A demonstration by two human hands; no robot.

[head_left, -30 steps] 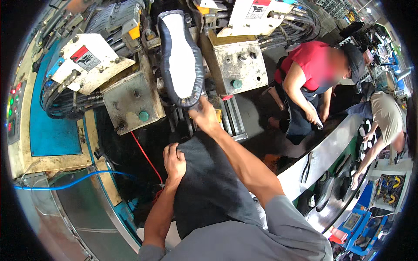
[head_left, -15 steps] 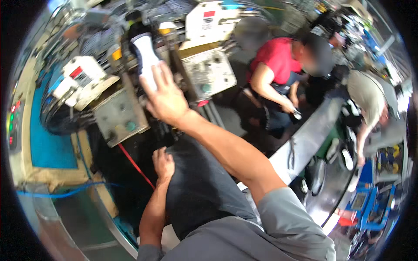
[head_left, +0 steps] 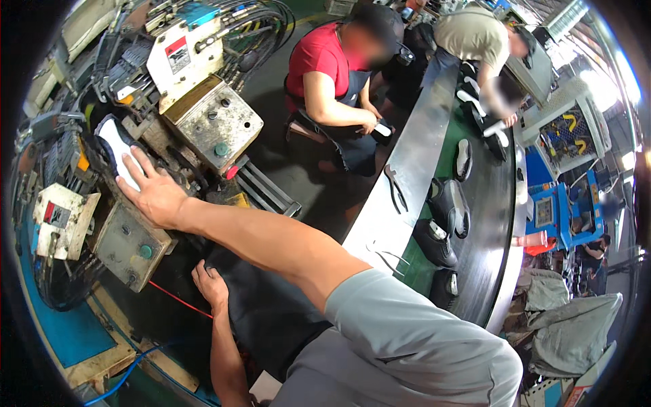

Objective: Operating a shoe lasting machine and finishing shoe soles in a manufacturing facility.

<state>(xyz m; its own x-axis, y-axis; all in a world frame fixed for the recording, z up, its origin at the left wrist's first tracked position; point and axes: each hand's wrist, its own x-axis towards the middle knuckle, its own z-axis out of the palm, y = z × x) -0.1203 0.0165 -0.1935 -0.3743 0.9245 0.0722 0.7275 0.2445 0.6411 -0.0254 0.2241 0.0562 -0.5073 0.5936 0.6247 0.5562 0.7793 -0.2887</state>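
A dark shoe with a white underside sits bottom up in the machine at the left. My right hand lies over its near end, with fingers stretched out and spread along the white surface. My right arm reaches across from the lower right. Below it, my left hand rests at the edge of my dark-clad thigh, fingers loosely bent and apart, holding nothing. Beside my right hand stand two worn metal control boxes, one farther and one nearer, each with a green button.
Hoses and white guard plates surround the machine. To the right runs a conveyor with several dark shoes; pliers lie on its metal ledge. A person in red and another in beige work beyond.
My view has swung right, so the machine appears farther left and more of the conveyor shows. My right hand remains on the shoe, and my left hand stays by my thigh.
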